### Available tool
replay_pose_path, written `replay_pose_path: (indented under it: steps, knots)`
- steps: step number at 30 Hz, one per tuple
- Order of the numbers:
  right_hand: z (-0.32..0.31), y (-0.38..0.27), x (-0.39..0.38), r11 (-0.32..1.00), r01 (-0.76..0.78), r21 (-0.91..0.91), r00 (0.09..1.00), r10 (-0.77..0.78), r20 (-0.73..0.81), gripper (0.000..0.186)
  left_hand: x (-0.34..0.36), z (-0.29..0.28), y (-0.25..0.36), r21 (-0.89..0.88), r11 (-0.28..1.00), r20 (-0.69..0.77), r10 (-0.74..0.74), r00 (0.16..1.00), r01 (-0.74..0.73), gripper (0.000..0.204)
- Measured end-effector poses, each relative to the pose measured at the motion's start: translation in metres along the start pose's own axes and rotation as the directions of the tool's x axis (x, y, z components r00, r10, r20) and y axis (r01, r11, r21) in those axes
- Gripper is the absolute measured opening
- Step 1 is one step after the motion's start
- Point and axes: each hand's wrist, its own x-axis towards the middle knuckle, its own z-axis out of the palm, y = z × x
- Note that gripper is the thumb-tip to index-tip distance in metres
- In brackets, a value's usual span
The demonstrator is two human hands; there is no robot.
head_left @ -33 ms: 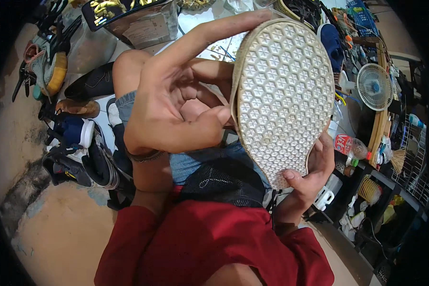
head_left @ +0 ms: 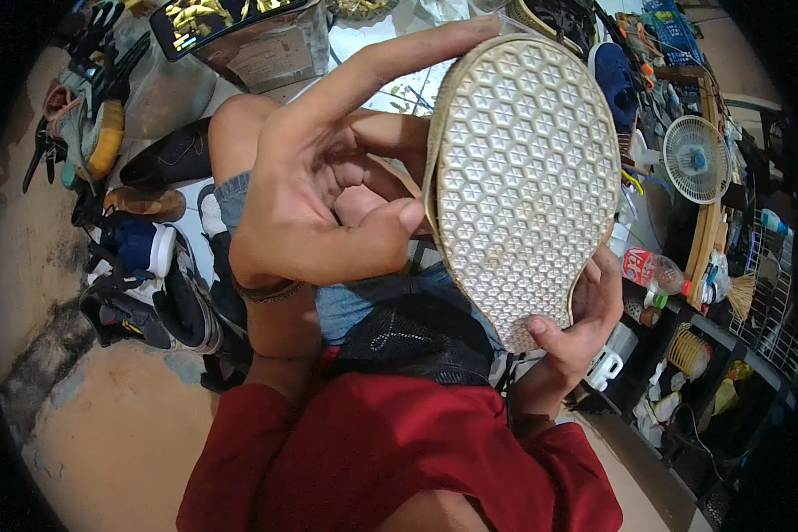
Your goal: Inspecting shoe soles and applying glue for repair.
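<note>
A pale shoe sole [head_left: 528, 177] with a hexagon-patterned tread is held up in front of me, tread facing me. Its wide end points up and its narrow part down. My left hand [head_left: 328, 182] grips the sole's left edge, thumb tip at the rim and index finger stretched along the top. A thin gap shows along that edge, by the thumb. Lower down, my right hand [head_left: 585, 315] holds the narrow part, thumb on the tread and fingers behind. What lies behind the sole is hidden. On my lap rests a black mesh piece [head_left: 417, 346].
Several shoes [head_left: 191, 310] are piled at the left. A lit phone [head_left: 213, 22] leans by a cardboard box [head_left: 275, 58] at the far left. Rightward are a blue shoe [head_left: 614, 84], a small fan [head_left: 696, 160], a plastic bottle [head_left: 656, 270] and a dark shelf [head_left: 736, 355].
The sole has shifted very slightly to the left, with both hands keeping their hold on it.
</note>
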Motion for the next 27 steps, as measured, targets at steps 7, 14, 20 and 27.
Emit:
replay_pose_path:
  steps: [7,14,20,27]
  knots:
    - [0.0,-0.004,0.001,0.999,0.049,-0.004,0.999,-0.049,-0.013,0.086,0.008,-0.005,-0.005,0.337,0.925,0.041,0.174,0.984,-0.178,0.088]
    - [-0.006,0.007,0.005,0.999,0.043,-0.02,0.998,-0.042,0.041,0.084,0.009,-0.006,0.006,0.337,0.941,0.035,-0.043,0.998,0.029,0.082]
    - [-0.009,0.011,0.003,0.998,0.025,0.05,0.999,-0.028,0.047,0.083,0.008,-0.008,0.005,0.303,0.951,0.074,-0.094,0.993,0.067,0.082]
    - [-0.004,0.011,0.002,0.993,0.082,-0.087,0.996,-0.08,0.03,0.083,0.006,0.005,0.002,0.345,0.938,-0.026,0.009,1.0,0.0,0.075]
